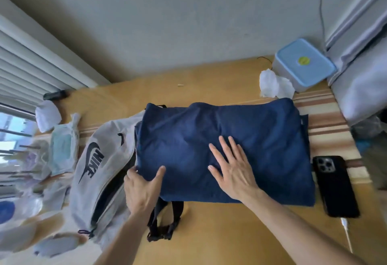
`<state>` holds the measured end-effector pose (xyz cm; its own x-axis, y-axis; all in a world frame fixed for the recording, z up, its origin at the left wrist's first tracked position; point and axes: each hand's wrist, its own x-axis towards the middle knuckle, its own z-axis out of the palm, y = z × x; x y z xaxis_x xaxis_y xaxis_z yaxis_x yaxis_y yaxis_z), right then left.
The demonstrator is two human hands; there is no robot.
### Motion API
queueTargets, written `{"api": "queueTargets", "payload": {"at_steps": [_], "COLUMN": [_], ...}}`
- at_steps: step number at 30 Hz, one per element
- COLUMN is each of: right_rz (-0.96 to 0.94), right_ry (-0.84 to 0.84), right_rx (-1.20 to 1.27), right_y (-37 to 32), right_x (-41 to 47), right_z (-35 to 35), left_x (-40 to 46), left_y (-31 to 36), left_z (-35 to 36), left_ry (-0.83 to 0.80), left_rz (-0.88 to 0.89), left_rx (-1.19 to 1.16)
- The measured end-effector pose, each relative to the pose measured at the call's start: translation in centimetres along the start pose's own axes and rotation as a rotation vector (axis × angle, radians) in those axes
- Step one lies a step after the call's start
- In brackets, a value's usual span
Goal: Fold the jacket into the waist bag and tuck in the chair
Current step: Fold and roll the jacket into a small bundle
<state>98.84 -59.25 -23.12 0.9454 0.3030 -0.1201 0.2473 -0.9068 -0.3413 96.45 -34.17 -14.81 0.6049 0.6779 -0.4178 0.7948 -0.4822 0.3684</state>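
A navy blue jacket (247,139), folded into a broad rectangle, lies flat in the middle of the wooden table (219,233). Left of it lies a grey Nike waist bag (100,172) with its zip open and a dark interior showing; its black strap and buckle (165,225) stick out from under the jacket's near edge. My left hand (142,189) grips the jacket's near left corner, thumb on top and fingers under the edge. My right hand (232,168) presses flat on the jacket's middle with fingers spread. No chair is in view.
A black phone (335,185) with a white cable lies right of the jacket. At the back right stand a blue-lidded box (303,63) and crumpled white tissue (274,84). Plastic bags, masks (62,151) and clutter crowd the left side.
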Motion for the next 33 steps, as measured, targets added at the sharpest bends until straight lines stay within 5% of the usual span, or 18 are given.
{"api": "queueTargets", "payload": {"at_steps": [3, 8, 13, 16, 19, 22, 24, 26, 29, 31, 33], "right_rz": [0.066, 0.087, 0.191, 0.187, 0.193, 0.387, 0.639, 0.835, 1.0, 0.959, 0.828], "right_ry": [-0.098, -0.021, -0.114, -0.173, -0.173, -0.181, 0.008, 0.316, 0.71, 0.741, 0.67], "right_rx": [-0.045, -0.058, -0.057, -0.021, 0.207, 0.908, 1.47, 1.719, 1.581, 1.206, 0.893], "right_y": [0.1, -2.4, -1.3, -1.5, -1.1, -0.1, 1.2, 3.4, 6.7, 8.2, 8.8], "right_x": [0.2, -0.8, -1.2, -0.4, -0.1, 0.3, -0.4, -2.4, -7.2, -9.9, -11.1], "right_z": [1.1, 0.3, 2.0, 1.9, 1.1, -2.6, -5.9, -8.8, -11.9, -12.3, -11.6], "left_x": [0.2, 0.0, 1.1, 0.3, -3.1, -7.6, -9.9, -12.0, -15.2, -15.9, -14.4], "left_y": [-1.3, -0.7, 0.2, 2.4, 5.7, 9.7, 11.7, 13.5, 15.1, 14.9, 13.8], "left_z": [0.0, 0.0, 0.9, 0.0, -1.6, -1.7, 1.0, 5.1, 10.4, 12.4, 13.1], "left_ry": [-0.006, -0.119, -0.415, -0.366, -0.287, -0.235, -0.196, -0.228, -0.51, -0.623, -0.474], "left_rz": [0.016, -0.029, -0.208, -0.162, 0.113, 0.599, 0.933, 1.168, 1.341, 1.343, 1.35], "left_rx": [0.113, 0.179, -0.297, -0.429, -0.416, -0.244, -0.122, 0.038, 0.174, 0.259, 0.197]}}
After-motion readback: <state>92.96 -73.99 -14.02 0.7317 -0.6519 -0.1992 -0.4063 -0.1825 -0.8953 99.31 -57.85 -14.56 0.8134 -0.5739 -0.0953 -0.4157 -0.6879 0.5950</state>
